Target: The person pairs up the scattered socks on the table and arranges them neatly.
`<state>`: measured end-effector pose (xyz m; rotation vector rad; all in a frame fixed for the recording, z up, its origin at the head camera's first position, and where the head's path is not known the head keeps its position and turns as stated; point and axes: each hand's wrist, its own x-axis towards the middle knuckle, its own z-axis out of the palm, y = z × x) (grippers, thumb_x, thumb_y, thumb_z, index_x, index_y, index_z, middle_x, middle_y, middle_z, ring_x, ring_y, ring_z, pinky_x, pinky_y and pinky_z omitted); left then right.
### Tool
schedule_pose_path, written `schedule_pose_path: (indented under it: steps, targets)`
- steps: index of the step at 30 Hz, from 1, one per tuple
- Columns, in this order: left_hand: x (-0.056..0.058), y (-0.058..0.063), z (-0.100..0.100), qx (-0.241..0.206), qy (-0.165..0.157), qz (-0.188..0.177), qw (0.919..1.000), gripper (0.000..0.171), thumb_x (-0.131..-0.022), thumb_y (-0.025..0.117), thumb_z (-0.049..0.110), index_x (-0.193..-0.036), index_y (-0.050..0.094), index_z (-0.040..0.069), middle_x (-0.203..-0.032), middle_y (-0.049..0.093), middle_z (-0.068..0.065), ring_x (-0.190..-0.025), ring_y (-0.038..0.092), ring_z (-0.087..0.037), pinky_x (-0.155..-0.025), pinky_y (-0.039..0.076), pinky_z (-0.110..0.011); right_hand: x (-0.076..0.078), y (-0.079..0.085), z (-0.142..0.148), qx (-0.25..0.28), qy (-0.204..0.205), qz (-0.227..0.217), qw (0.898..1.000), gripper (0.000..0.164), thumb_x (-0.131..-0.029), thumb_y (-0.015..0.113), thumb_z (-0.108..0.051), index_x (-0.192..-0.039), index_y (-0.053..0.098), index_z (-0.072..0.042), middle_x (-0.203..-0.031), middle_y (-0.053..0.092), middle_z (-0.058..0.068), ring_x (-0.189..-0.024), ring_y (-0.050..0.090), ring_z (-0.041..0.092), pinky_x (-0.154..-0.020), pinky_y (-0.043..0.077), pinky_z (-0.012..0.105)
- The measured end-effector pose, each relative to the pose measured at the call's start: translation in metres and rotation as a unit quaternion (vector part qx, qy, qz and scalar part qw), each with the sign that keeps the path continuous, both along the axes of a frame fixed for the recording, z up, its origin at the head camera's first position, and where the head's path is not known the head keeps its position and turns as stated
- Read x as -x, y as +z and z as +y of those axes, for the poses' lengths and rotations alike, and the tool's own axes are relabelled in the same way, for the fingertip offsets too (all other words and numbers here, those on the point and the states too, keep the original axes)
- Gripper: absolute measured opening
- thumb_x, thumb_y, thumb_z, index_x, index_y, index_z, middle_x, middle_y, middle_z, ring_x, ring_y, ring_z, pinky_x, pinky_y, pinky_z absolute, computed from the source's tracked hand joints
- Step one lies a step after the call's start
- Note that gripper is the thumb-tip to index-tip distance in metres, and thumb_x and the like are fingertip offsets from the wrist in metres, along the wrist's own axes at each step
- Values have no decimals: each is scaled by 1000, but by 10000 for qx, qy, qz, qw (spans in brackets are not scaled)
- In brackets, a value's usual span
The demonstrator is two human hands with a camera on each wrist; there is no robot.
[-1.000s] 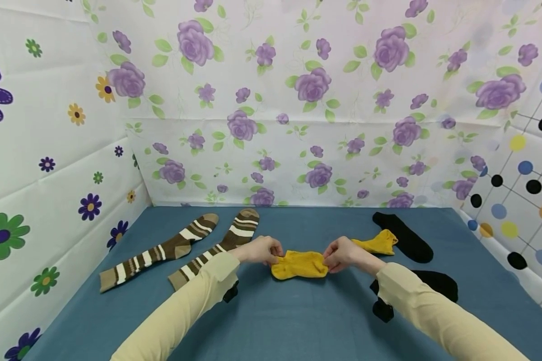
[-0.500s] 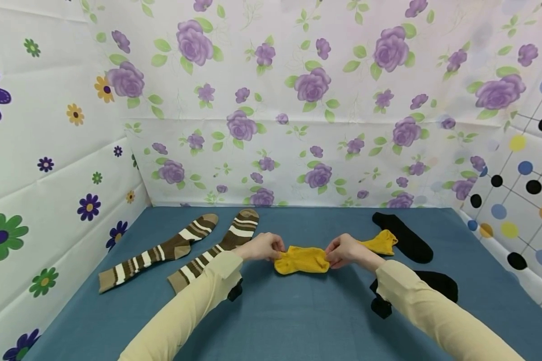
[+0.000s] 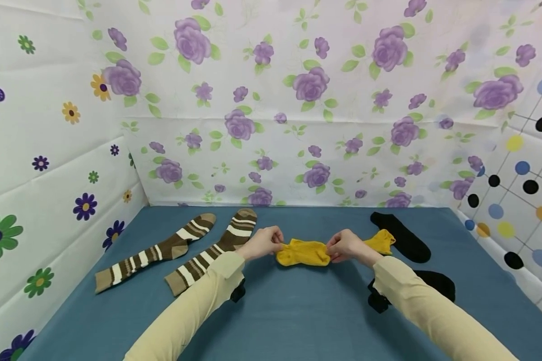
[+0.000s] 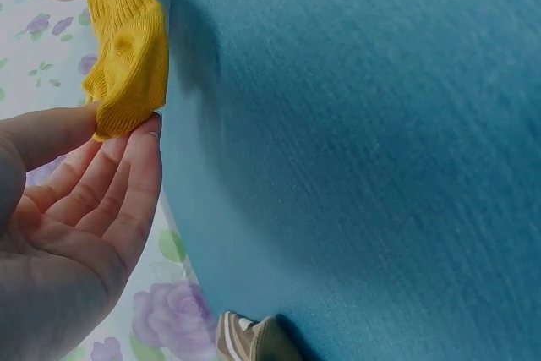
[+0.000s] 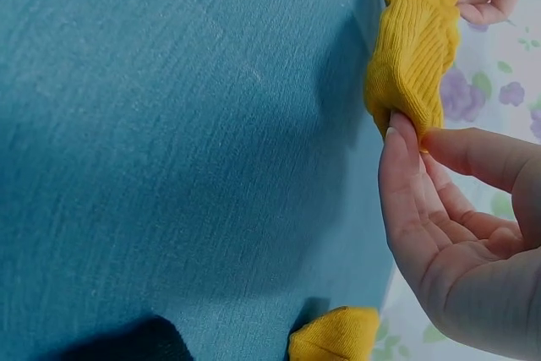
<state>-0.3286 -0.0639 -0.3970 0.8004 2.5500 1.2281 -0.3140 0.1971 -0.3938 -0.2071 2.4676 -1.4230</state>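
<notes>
A short ribbed yellow sock (image 3: 303, 252) is stretched sideways between my two hands, lifted over the blue cloth with its shadow falling below. My left hand (image 3: 263, 242) pinches its left end between thumb and fingertips, as the left wrist view shows on the sock (image 4: 133, 57). At the other end, my right hand (image 3: 347, 246) pinches the fabric the same way; in the right wrist view thumb and fingertips meet at the sock's tip (image 5: 412, 103). A second yellow sock (image 3: 381, 242) lies just behind my right hand, partly covered by it.
Two long brown striped socks (image 3: 151, 254) lie to the left, one partly under my left forearm. On the right rest a black sock (image 3: 402, 237) and another black sock (image 3: 438, 285) half hidden by my right sleeve. Patterned cloth walls (image 3: 271, 100) enclose the blue table (image 3: 289, 321).
Both hands have moved slightly away from me, carrying the yellow sock farther back over the cloth. Their pinching grips stay the same. The other socks have not moved.
</notes>
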Motion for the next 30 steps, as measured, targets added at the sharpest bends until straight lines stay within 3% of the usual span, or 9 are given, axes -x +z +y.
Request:
schedule_pose_path:
  steps: [30]
  targets:
    - [14, -10, 4, -158, 639, -123, 9978, 7, -87, 58, -1, -91, 52, -2, -76, 52, -11, -69, 57, -29, -62, 49, -39, 18, -2, -10, -329, -516, -91, 9981, 12, -84, 59, 3, -93, 63, 11, -75, 62, 12, -63, 59, 20, -63, 51, 36]
